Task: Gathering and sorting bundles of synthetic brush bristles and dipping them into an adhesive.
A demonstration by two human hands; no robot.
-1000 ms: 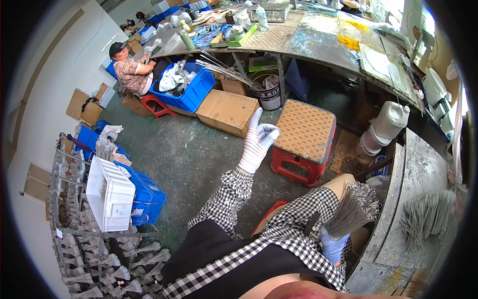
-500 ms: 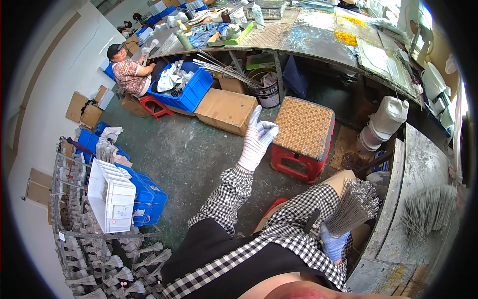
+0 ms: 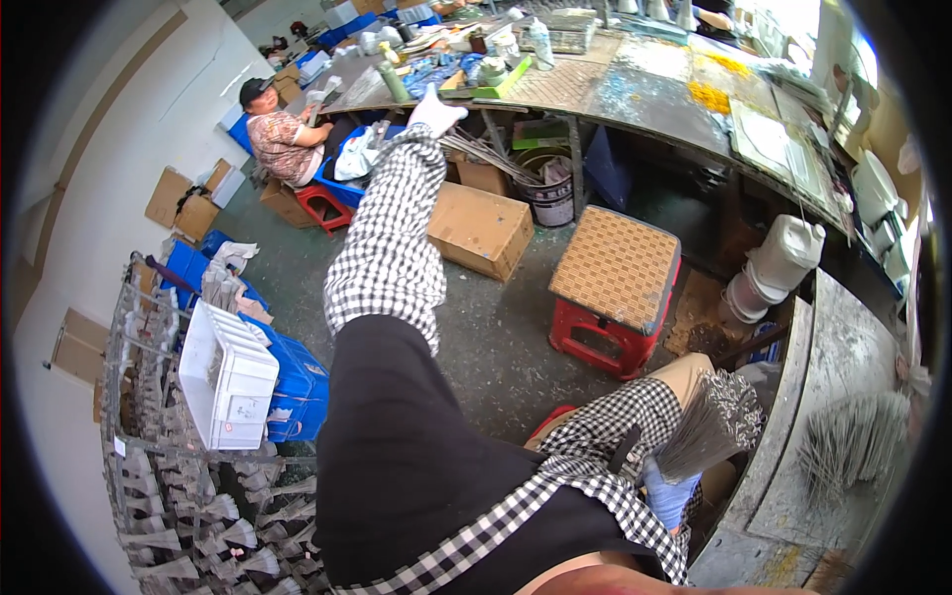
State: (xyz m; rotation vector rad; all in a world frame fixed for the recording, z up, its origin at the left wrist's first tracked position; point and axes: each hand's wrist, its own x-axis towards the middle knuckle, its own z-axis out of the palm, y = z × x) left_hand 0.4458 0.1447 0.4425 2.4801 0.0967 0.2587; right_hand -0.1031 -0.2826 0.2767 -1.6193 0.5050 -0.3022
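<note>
While holding a bundle of thin grey wires in the gloved right hand, low at the right beside the bent leg, points it up and toward the right of the view. Grips it narrowly, in a hand closed around the lower end. Sets its long axis on a slant, from the glove at lower left to the looped, flared ends at upper right. Holds the left hand far forward, by the front edge of the long worktable in the view, near the blue crate; cannot tell at that size how wide or narrow to call its grip, nor whether to call it touching. Has a red stool with a checked top ahead of the bundle, right of the cardboard box, and a second wire bundle on the grey board to the right.
</note>
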